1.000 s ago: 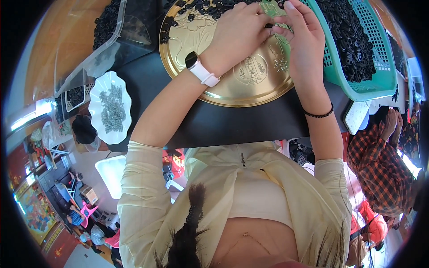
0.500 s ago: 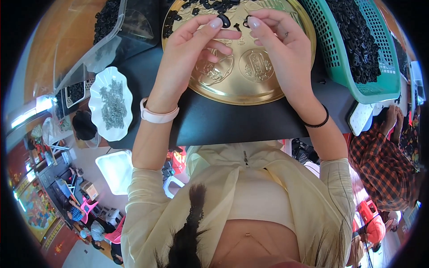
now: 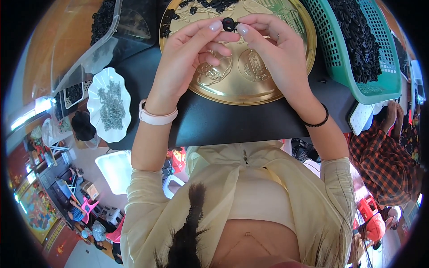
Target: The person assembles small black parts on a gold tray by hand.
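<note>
Above a round gold tray [image 3: 237, 97], my left hand [image 3: 185, 56] pinches a small black rounded plastic part [image 3: 228, 24] between thumb and forefinger, its other fingers loosely bent. A dark round hollow shows in the part's face. My right hand [image 3: 281, 51] is closed in a pinch at the part's right side, holding a tiny black piece [image 3: 237, 27] that touches it; the fingertips mostly hide this piece. Several loose black parts [image 3: 219, 5] lie on the tray's far side.
Left of the tray stands a white scalloped dish [image 3: 94, 107] of small clear pieces. A transparent bin [image 3: 117, 27] with black parts is at the far left. On the right, a green basket [image 3: 377, 94] holds many black parts, with a white phone-like slab [image 3: 359, 118] near it.
My hands have come together: the right hand has moved left, bringing its small piece against the black part. The part in my left hand has turned, showing its hollow face.
</note>
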A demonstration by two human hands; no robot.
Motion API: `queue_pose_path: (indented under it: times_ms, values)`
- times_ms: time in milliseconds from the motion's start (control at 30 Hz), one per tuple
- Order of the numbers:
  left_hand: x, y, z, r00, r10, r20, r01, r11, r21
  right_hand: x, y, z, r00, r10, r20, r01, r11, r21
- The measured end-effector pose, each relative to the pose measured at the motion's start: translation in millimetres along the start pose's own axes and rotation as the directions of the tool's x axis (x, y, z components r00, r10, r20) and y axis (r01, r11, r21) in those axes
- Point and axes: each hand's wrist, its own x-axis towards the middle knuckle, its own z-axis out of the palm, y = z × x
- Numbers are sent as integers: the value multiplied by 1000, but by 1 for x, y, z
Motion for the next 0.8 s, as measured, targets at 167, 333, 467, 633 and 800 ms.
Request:
queue_pose_path:
  times_ms: [167, 333, 467, 633, 800]
  values:
    - [0, -1, 6, 998, 41, -45, -38, 997, 71, 1, 3, 0, 1000, -28, 7, 28, 999, 20]
    - [-1, -3, 10, 989, 127, -72, -108, 967, 231, 2, 1, 0, 1000, 1, -11, 0, 999, 45]
    - [0, -2, 8, 982, 158, -108, -124, 956, 267, 3, 2, -1, 1000, -17, -14, 18, 999, 33]
    - [-1, 1, 9, 976, 169, -137, -124, 949, 289, 4, 2, -2, 1000, -9, 10, 8, 998, 57]
    - [-2, 2, 10, 980, 150, -132, -109, 955, 276, 4, 2, -4, 997, 27, 72, -33, 996, 78]
